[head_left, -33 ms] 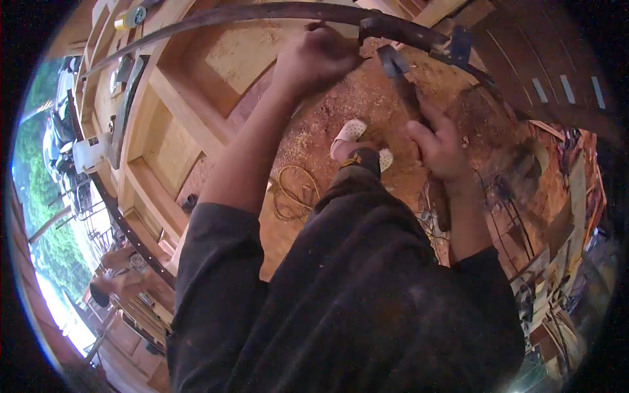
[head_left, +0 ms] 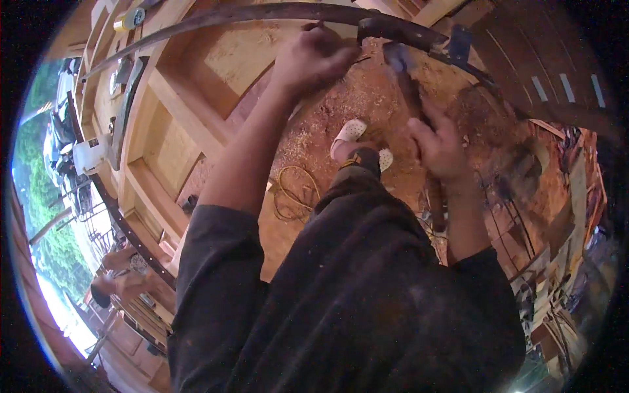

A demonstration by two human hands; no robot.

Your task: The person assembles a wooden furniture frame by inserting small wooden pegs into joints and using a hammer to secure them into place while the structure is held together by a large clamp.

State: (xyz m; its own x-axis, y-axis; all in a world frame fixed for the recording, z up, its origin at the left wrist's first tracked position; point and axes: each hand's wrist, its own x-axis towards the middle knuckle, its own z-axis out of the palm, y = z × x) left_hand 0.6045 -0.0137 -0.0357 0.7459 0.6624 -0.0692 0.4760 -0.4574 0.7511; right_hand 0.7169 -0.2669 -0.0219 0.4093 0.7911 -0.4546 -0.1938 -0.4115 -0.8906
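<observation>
At twelve o'clock, the left hand closes on a small nail against the curved dark strip. The right hand grips a hammer at one o'clock; a strike seems next, needing careful aim.

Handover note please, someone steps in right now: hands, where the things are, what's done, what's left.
Left hand: raised, fingers pinched against the long curved dark strip; what it pinches is too small to tell.
Right hand: closed round the handle of a hammer, head up near the strip.
Strip arcs over the wooden frame; a clamp sits on it to the right.
Done: strip in place, clamped.
Left: cannot tell how much fastening remains.
</observation>
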